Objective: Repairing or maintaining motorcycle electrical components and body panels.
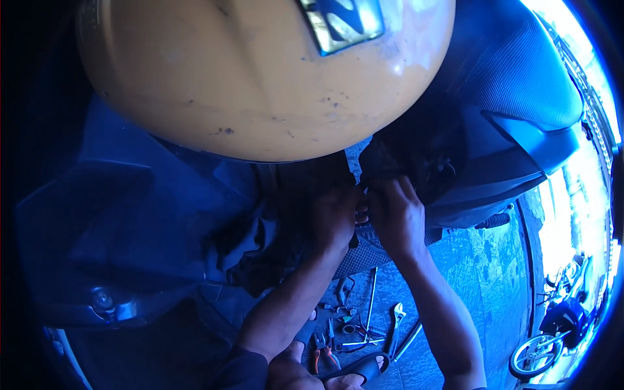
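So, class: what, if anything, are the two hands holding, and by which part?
Both the left hand and right hand meet in the dark gap under the scooter's yellow panel; whether they grip anything cannot be told.

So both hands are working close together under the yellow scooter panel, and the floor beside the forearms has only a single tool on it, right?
Not quite. The left hand and right hand do work together below the yellow panel, but the head view shows several tools scattered on the floor, including pliers and wrenches.

Dark scooter body panel (416, 169), shadowed, tucked beneath the yellow tank (260, 78).
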`<control>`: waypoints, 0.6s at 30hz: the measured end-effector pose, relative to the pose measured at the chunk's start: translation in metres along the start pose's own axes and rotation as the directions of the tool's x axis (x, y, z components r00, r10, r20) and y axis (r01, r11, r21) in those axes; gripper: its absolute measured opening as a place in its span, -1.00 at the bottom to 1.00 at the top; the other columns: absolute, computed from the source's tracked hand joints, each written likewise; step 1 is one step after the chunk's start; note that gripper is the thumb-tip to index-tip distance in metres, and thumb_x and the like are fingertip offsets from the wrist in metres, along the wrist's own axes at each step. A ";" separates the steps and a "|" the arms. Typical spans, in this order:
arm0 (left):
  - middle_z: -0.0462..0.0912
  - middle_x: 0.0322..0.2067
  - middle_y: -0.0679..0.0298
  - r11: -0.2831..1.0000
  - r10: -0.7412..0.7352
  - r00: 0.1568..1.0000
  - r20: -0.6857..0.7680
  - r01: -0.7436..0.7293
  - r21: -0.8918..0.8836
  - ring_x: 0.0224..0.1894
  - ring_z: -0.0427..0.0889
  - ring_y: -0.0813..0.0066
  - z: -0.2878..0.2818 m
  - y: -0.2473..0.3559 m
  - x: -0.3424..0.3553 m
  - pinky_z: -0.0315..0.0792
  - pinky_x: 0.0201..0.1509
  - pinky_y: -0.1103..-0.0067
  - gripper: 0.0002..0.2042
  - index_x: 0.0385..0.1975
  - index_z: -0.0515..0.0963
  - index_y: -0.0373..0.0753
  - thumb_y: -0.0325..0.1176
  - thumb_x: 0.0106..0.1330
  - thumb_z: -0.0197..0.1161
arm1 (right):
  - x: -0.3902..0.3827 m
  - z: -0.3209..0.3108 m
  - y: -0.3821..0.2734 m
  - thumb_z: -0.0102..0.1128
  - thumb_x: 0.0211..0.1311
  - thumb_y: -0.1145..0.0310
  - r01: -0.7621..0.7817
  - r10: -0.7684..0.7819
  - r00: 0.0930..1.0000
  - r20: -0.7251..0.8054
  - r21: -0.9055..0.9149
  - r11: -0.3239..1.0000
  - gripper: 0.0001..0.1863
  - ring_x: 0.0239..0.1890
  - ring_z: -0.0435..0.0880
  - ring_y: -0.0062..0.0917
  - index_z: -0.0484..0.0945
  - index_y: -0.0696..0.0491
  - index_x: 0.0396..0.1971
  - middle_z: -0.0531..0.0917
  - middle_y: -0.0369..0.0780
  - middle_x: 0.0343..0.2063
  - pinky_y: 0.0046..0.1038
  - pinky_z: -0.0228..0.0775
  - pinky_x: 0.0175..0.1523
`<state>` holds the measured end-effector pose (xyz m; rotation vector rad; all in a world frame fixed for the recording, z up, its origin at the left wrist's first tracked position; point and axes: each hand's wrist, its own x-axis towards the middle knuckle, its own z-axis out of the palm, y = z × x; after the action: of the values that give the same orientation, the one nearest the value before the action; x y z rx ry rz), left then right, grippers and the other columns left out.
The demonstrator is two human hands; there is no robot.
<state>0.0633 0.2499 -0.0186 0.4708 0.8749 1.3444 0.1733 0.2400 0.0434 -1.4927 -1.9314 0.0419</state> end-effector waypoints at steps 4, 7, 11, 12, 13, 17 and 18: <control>0.64 -0.40 0.26 0.992 0.104 0.994 0.039 -0.106 0.071 -0.42 0.65 0.59 -0.007 -0.003 0.001 0.56 -0.39 0.63 -0.91 -0.30 0.60 -0.29 -0.45 0.40 0.18 | -0.014 0.011 0.003 0.30 0.21 0.38 0.009 -0.011 0.999 0.039 0.065 0.998 -0.84 -0.28 0.72 -0.08 0.69 0.02 -0.21 0.64 -0.13 -0.21 -0.15 0.58 -0.22; 0.63 -0.40 0.28 0.994 0.105 0.993 0.061 -0.103 -0.045 -0.39 0.65 0.60 -0.010 -0.008 0.000 0.54 -0.37 0.65 -0.90 -0.30 0.59 -0.30 -0.45 0.43 0.16 | -0.011 0.013 0.004 0.31 0.20 0.35 -0.047 0.041 0.998 0.053 0.112 0.993 -0.79 -0.27 0.72 -0.08 0.70 0.01 -0.16 0.64 -0.12 -0.18 -0.15 0.58 -0.19; 0.64 -0.37 0.27 0.985 0.172 0.977 0.125 -0.175 0.013 -0.34 0.65 0.60 -0.019 -0.016 0.000 0.53 -0.33 0.65 -0.88 -0.23 0.60 -0.34 -0.45 0.46 0.14 | -0.007 0.014 0.002 0.25 0.23 0.35 -0.085 0.081 0.989 0.127 0.032 0.996 -0.80 -0.25 0.72 -0.08 0.70 0.01 -0.17 0.64 -0.13 -0.17 -0.13 0.58 -0.15; 0.65 -0.35 0.27 0.982 0.176 0.975 0.138 -0.184 0.047 -0.33 0.64 0.61 -0.018 -0.015 -0.002 0.53 -0.32 0.65 -0.87 -0.21 0.60 -0.34 -0.45 0.47 0.13 | -0.006 0.013 0.002 0.23 0.24 0.36 -0.089 0.088 0.985 0.151 0.003 0.996 -0.82 -0.24 0.72 -0.07 0.70 0.02 -0.19 0.64 -0.12 -0.16 -0.12 0.58 -0.13; 0.65 -0.35 0.27 0.982 0.177 0.974 0.139 -0.185 0.047 -0.33 0.64 0.61 -0.018 -0.014 -0.005 0.53 -0.32 0.65 -0.87 -0.21 0.60 -0.34 -0.45 0.47 0.13 | -0.005 0.013 0.001 0.23 0.24 0.36 -0.088 0.087 0.985 0.150 0.004 0.996 -0.82 -0.24 0.72 -0.07 0.70 0.02 -0.19 0.64 -0.12 -0.16 -0.12 0.58 -0.13; 0.72 -0.33 0.19 0.886 0.286 0.954 0.091 -0.299 0.354 -0.28 0.72 0.53 -0.019 -0.018 -0.010 0.61 -0.22 0.58 -0.84 -0.19 0.61 -0.39 -0.47 0.49 0.09 | -0.004 0.013 -0.001 0.19 0.23 0.39 -0.077 0.084 0.977 0.197 -0.044 0.996 -0.84 -0.22 0.70 -0.05 0.67 0.05 -0.23 0.63 -0.11 -0.19 -0.09 0.56 -0.13; 0.71 -0.33 0.20 0.813 0.337 0.937 0.093 -0.340 0.472 -0.28 0.72 0.53 -0.020 -0.018 -0.010 0.61 -0.23 0.58 -0.84 -0.18 0.61 -0.38 -0.47 0.49 0.10 | -0.003 0.012 -0.002 0.18 0.23 0.40 -0.094 0.094 0.977 0.193 -0.011 0.996 -0.85 -0.22 0.69 -0.04 0.65 0.07 -0.24 0.63 -0.09 -0.21 -0.08 0.55 -0.14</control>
<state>0.0599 0.2334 -0.0416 1.0635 1.1680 1.4390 0.1656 0.2415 0.0336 -1.6319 -2.0100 0.2365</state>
